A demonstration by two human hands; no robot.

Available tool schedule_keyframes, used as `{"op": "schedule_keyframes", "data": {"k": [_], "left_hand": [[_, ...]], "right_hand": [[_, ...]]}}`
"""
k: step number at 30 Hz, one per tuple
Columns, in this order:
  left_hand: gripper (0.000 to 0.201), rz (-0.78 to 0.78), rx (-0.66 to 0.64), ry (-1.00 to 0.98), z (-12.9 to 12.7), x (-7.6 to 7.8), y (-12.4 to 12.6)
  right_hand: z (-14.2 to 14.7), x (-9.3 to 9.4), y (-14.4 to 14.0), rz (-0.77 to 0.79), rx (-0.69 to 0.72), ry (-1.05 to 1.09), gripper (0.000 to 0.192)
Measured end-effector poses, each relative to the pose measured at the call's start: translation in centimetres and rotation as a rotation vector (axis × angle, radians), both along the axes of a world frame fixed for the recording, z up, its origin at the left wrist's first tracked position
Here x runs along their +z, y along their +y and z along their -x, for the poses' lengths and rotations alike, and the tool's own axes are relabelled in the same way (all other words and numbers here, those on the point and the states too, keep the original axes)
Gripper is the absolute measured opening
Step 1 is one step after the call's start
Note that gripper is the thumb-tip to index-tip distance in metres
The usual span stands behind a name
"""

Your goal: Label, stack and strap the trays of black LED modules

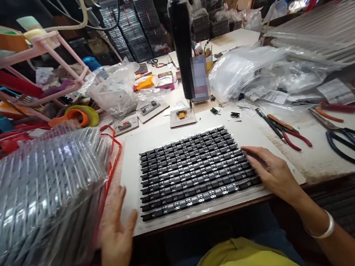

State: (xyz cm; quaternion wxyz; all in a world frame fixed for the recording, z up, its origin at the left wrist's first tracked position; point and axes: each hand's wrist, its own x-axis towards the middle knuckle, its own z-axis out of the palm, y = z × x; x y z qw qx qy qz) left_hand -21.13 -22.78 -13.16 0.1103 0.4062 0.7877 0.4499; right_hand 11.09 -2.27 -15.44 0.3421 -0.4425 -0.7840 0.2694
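Note:
In front of me on a white board [124, 158] lies a clear tray filled with rows of small black parts [196, 170] with light markings. My right hand [271, 170] is at the tray's right edge, its fingers stretched along the ends of the rows. Off the tray's left side is my left hand [117, 231], fingers apart and slightly blurred, holding nothing. Beside it on the left stands a stack of clear plastic trays [43, 193], with red string [113, 147] along its side.
A black electric screwdriver [183, 43] hangs above a small fixture with a yellow piece [182, 115]. To the right lie red-handled pliers [291, 134] and large scissors [353, 138]. Clear plastic bags [255, 70] are piled behind. A pink rack [53, 58] stands at left.

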Motion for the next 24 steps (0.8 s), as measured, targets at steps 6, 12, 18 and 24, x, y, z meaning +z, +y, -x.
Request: {"op": "schedule_keyframes", "data": {"k": [6,12,18,24], "left_hand": [[0.097,0.333,-0.256,0.306,-0.2,-1.7,-1.2],[0.098,0.37,-0.259,0.376,-0.8,-1.5,-1.5],[0.095,0.349,-0.171,0.27,-1.1,-1.6,-1.8],[0.093,0.282,-0.134,0.197,-0.7,-1.5,-1.5]], "right_hand": [[-0.2,-0.5,-0.3,0.05,-0.062,-0.065,0.037],[-0.2,-0.7,-0.7,-0.055,-0.039,-0.174,0.045],[-2.3,-0.7,-1.9,-0.127,0.09,-0.266,0.057],[-3.1,-0.9,-2.2,-0.164,0.209,-0.299,0.072]]}}
